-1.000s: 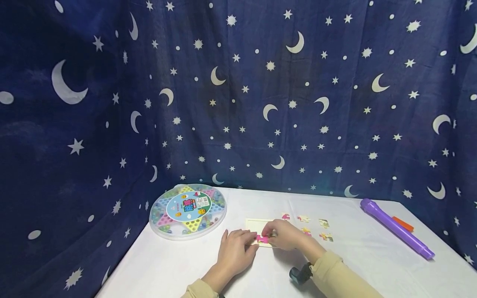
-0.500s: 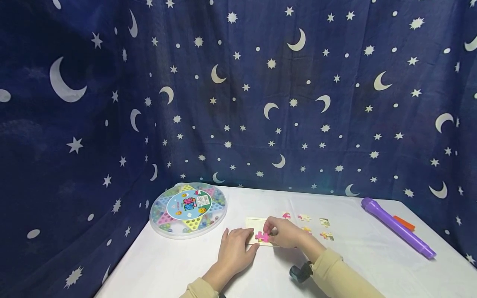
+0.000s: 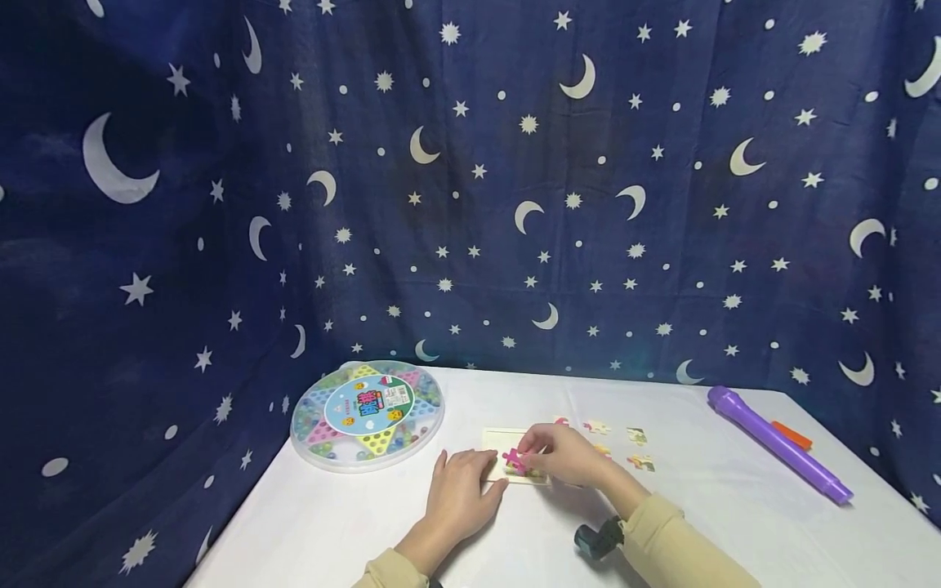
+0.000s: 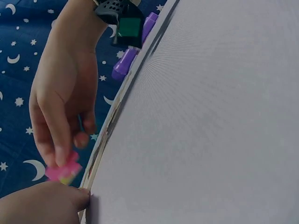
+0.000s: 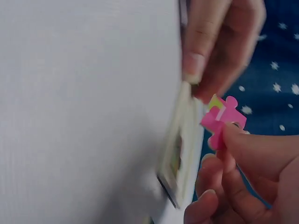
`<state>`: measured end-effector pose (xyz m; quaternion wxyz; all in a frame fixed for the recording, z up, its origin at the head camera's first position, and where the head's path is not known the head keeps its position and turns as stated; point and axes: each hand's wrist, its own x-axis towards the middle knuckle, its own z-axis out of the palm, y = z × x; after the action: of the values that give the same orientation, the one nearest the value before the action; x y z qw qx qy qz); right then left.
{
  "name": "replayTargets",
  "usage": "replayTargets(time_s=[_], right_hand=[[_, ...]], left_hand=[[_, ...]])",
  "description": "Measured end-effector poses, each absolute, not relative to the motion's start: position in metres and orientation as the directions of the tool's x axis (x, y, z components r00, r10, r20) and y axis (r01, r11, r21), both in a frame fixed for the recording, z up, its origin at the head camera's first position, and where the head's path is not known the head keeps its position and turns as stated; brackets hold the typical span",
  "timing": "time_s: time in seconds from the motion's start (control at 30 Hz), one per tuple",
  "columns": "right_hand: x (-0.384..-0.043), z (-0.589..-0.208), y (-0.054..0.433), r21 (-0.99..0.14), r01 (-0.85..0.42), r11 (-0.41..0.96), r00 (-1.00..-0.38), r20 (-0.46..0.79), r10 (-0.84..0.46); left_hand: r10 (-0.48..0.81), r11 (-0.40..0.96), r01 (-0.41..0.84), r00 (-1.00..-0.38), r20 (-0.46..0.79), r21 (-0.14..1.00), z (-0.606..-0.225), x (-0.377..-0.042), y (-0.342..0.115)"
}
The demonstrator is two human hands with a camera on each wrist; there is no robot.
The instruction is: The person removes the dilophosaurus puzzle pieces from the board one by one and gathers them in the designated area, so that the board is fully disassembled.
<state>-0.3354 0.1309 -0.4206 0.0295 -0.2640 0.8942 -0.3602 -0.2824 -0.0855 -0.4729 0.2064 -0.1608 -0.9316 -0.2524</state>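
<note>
My right hand [image 3: 566, 457] pinches a pink jigsaw piece [image 3: 513, 461] between thumb and fingers, tilted above a shallow cream puzzle tray [image 3: 507, 439]. Up close in the right wrist view, the pink piece [image 5: 219, 122] shows a yellow-green corner and stands apart from the tray [image 5: 187, 154]. At the tray's near left corner, my left hand [image 3: 461, 494] holds the edge with thumb and fingers. Part of a coloured piece [image 5: 176, 156] shows inside the tray; the right hand hides most of that side in the head view.
Several loose jigsaw pieces [image 3: 641, 462] lie right of the tray, some partly behind the right hand. A round Chinese checkers box [image 3: 367, 416] with marbles sits at the left. Toward the right lie a purple microphone-shaped stick [image 3: 779, 445] and an orange object [image 3: 792, 435]. A starry curtain [image 3: 470, 204] surrounds the table.
The right hand has raised and turned the pink piece, which was low in the tray and now tilts above it. The left hand stays at the tray's corner. The head view has shifted slightly.
</note>
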Motion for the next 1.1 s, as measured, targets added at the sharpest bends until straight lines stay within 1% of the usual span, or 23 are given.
replayTargets(time_s=[0.13, 0.33, 0.47, 0.63, 0.8, 0.93, 1.03, 1.1], right_hand=[[-0.336, -0.414, 0.155, -0.687, -0.433, 0.583, -0.869, 0.147, -0.473], [-0.331, -0.415, 0.210, -0.689, -0.373, 0.621, -0.901, 0.110, -0.419], [-0.323, -0.418, 0.234, -0.701, -0.361, 0.614, -0.893, 0.070, -0.445], [-0.315, -0.422, 0.247, -0.694, -0.352, 0.628, -0.888, 0.035, -0.459], [-0.312, -0.423, 0.246, -0.625, -0.355, 0.695, -0.907, 0.049, -0.419], [-0.311, -0.419, 0.237, -0.514, -0.387, 0.766, -0.912, 0.092, -0.400], [-0.314, -0.415, 0.225, -0.445, -0.422, 0.790, -0.903, 0.131, -0.409], [-0.315, -0.412, 0.213, -0.431, -0.439, 0.789, -0.896, 0.148, -0.418]], left_hand=[[0.197, 0.820, 0.403, -0.866, 0.460, 0.407, -0.473, -0.284, -0.086], [0.194, 0.828, 0.397, -0.865, 0.462, 0.395, -0.473, -0.285, -0.087], [0.192, 0.826, 0.397, -0.866, 0.462, 0.400, -0.473, -0.284, -0.087], [0.193, 0.822, 0.396, -0.870, 0.453, 0.409, -0.474, -0.283, -0.086], [0.185, 0.822, 0.390, -0.872, 0.453, 0.415, -0.476, -0.284, -0.086], [0.186, 0.819, 0.395, -0.869, 0.459, 0.417, -0.475, -0.284, -0.085], [0.189, 0.818, 0.398, -0.868, 0.459, 0.415, -0.474, -0.284, -0.085], [0.188, 0.821, 0.393, -0.871, 0.455, 0.414, -0.474, -0.284, -0.085]])
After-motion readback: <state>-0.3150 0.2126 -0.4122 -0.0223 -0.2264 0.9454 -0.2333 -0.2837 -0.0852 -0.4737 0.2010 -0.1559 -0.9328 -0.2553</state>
